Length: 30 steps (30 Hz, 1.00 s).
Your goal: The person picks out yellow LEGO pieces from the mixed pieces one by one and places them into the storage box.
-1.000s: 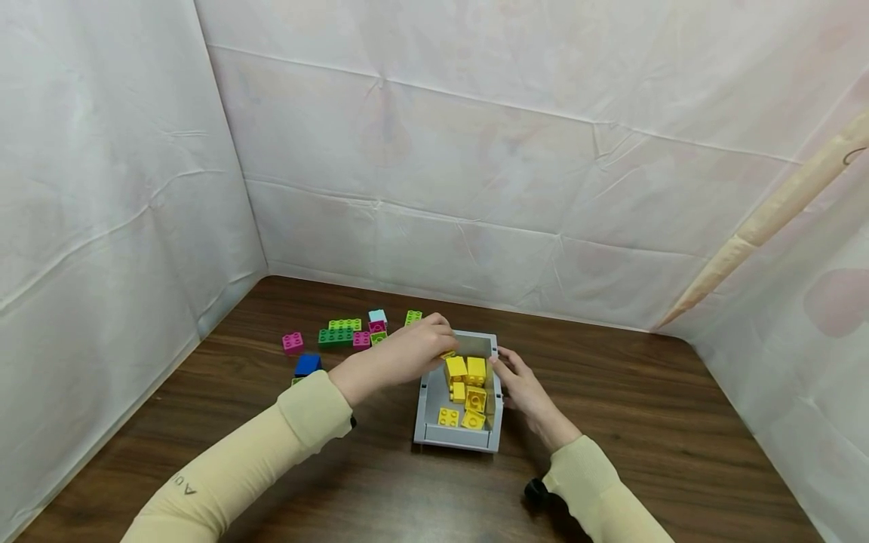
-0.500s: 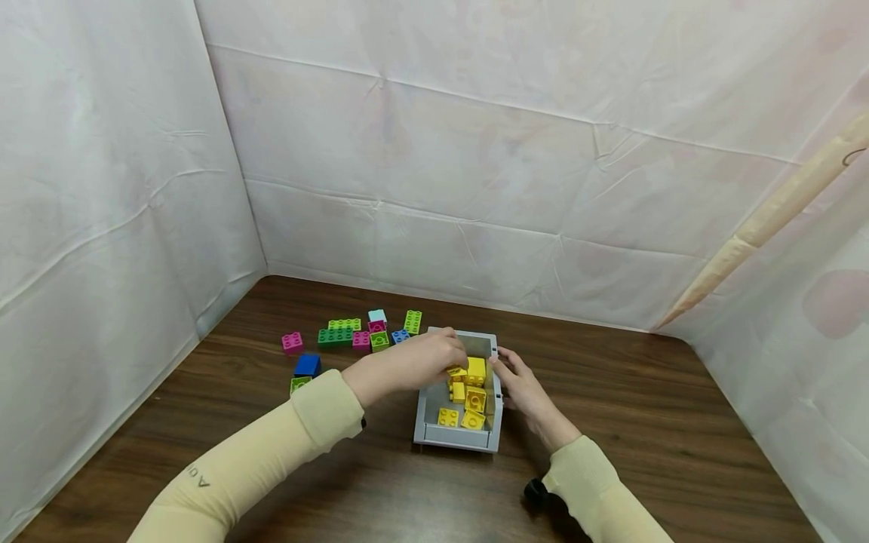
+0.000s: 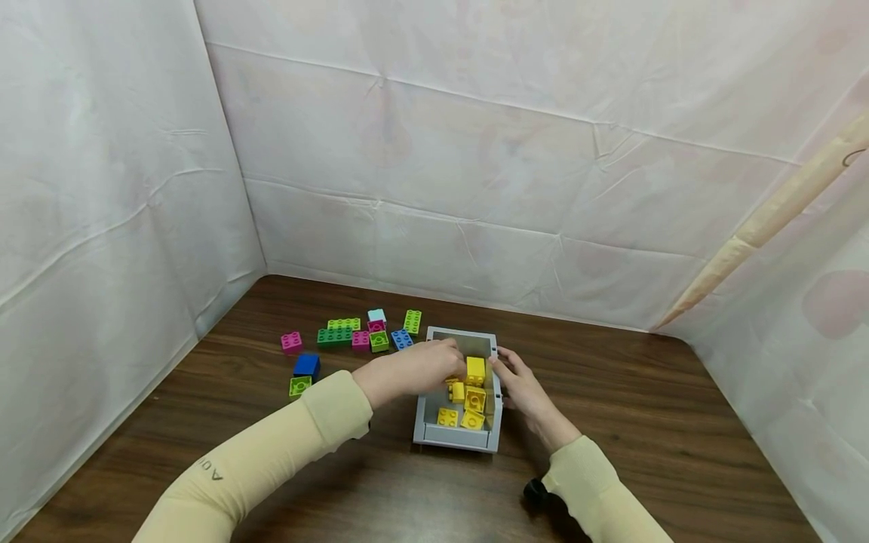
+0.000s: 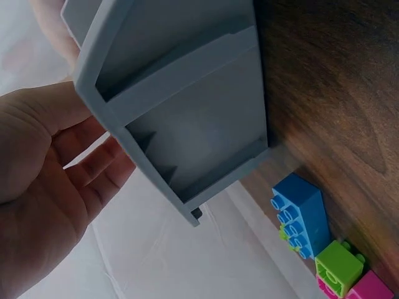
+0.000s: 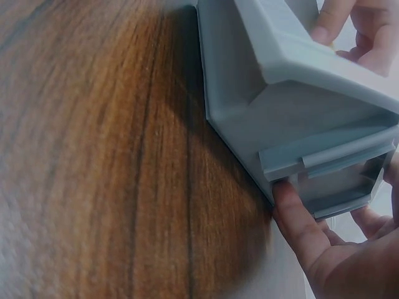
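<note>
A grey storage bin (image 3: pixel 458 437) sits on the table with several yellow bricks (image 3: pixel 475 400) inside. My left hand (image 3: pixel 424 367) reaches over the bin's left wall, fingers down inside it. Those fingers pinch a yellow brick, mostly hidden; only a sliver of yellow shows by the fingertips in the right wrist view. The left wrist view has the palm (image 4: pixel 50 168) beside the bin's rim, fingertips hidden behind the wall. My right hand (image 3: pixel 529 388) grips the bin's right side. In the right wrist view one finger (image 5: pixel 298 218) of it presses below a ledge on the outer wall.
Left of the bin lie loose bricks: a blue studded one (image 3: pixel 401 339), a dark green one (image 3: pixel 335 336), pink ones (image 3: pixel 292 342), lime ones (image 3: pixel 300 387) and a solid blue one (image 3: pixel 307 366). White sheeting (image 3: pixel 407 151) encloses the table's back and sides.
My left hand has moved right and down, deeper into the bin with the yellow brick. The blue studded brick behind it has come into view. My right hand and the bin stay put.
</note>
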Each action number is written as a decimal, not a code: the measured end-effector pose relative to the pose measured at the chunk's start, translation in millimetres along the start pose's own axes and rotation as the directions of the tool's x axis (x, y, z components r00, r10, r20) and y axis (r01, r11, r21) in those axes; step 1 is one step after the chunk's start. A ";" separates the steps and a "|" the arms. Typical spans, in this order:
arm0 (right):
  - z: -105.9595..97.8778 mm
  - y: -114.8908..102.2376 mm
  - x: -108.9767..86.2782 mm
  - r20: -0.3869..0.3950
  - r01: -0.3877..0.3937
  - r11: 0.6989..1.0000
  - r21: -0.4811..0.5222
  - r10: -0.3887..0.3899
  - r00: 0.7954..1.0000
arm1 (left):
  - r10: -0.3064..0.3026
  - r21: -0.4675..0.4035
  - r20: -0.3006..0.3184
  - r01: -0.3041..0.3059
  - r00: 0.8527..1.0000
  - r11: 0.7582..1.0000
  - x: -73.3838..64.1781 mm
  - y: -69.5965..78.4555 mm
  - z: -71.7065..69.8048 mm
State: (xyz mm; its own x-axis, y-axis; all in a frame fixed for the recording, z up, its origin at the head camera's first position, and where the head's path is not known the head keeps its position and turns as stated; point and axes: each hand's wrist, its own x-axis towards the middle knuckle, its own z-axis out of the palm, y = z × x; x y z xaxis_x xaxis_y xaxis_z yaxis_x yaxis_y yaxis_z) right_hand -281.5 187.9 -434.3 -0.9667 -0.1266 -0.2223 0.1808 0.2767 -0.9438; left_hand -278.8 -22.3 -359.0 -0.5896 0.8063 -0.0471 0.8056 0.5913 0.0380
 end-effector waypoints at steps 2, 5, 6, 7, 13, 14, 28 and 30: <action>-0.1 -0.6 -0.5 0.000 0.002 1.000 -0.006 -0.002 1.000 | -0.004 0.005 0.013 0.004 1.000 1.000 0.8 0.3 0.8; -0.3 -1.2 -0.6 0.003 0.000 1.000 -0.013 0.000 1.000 | -0.023 -0.003 0.041 0.023 0.999 1.000 1.5 0.3 2.6; -0.4 -1.4 -0.6 0.005 -0.001 1.000 -0.013 0.001 1.000 | -0.031 -0.010 0.053 0.031 0.998 0.999 1.8 0.2 3.2; -0.4 -1.5 -0.5 0.006 -0.003 1.000 -0.011 0.003 1.000 | -0.037 -0.015 0.065 0.038 0.997 0.999 2.3 0.1 4.0; -0.8 -2.3 -0.1 0.007 -0.007 1.000 -0.009 0.007 1.000 | -0.060 -0.023 0.122 0.064 0.991 0.998 5.0 0.2 6.9; -0.8 -2.3 -0.1 0.005 -0.007 1.000 -0.010 0.007 1.000 | -0.064 -0.029 0.129 0.068 0.990 0.997 5.3 0.2 7.2; -0.7 -2.8 -2.8 0.013 -0.005 1.000 -0.004 0.005 1.000 | -0.067 0.007 0.201 0.067 0.977 0.998 15.6 0.6 10.2; -0.8 -2.7 -2.8 0.011 -0.005 1.000 0.001 0.005 1.000 | -0.068 0.024 0.198 0.064 0.978 0.998 16.8 0.9 11.4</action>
State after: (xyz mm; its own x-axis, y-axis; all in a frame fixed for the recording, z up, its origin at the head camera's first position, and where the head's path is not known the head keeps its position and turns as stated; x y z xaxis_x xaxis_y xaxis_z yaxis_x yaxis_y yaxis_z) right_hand -279.5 188.3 -430.9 -0.9637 -0.1361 -0.2296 0.1855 0.2767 -0.9429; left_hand -287.3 -8.4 -371.1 -0.6196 0.7454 -0.2457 0.7672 0.6413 0.0107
